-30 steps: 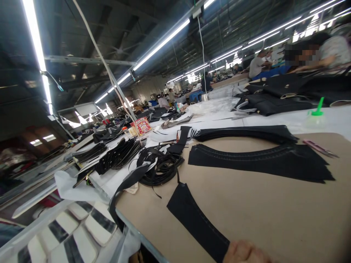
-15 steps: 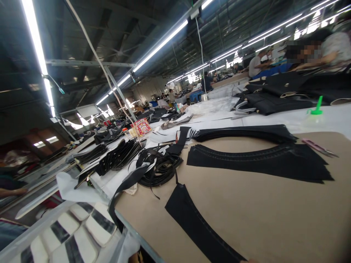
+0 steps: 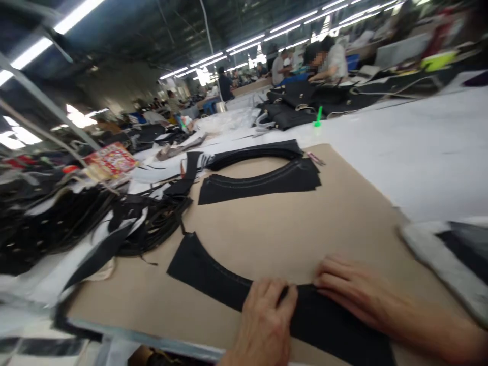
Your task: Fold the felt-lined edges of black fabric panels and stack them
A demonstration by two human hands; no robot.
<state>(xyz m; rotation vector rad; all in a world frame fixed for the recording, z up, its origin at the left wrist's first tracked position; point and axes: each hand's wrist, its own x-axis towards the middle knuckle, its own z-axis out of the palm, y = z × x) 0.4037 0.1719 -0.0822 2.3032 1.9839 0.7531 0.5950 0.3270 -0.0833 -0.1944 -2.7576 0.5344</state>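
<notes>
A curved black leather-like piece (image 3: 213,277) lies on the tan board in front of me, a stitched or creased line running along its inner edge. My left hand (image 3: 267,320) rests across its middle, thumb and fingers closed at the inner edge. Further right on the same edge, my right hand (image 3: 346,290) has its fingers bent together and touching the piece; its fingertips are partly hidden. From the piece's far left corner, a thin black strip leads to a tangle of black strips (image 3: 160,223). Beyond my hands lies a small stack of similar curved black pieces (image 3: 263,180).
Another curved black stack (image 3: 255,152) and pink-handled snips (image 3: 316,159) lie at the tan board's (image 3: 267,229) far side. A green-tipped bottle (image 3: 318,117) stands on the white table. Black bags (image 3: 297,99) lie behind, with people working farther off. A blurred pale item (image 3: 442,259) is at right.
My view has swung right and down toward the board. Both hands are now on the near curved piece; before, only a fingertip showed at the bottom edge.
</notes>
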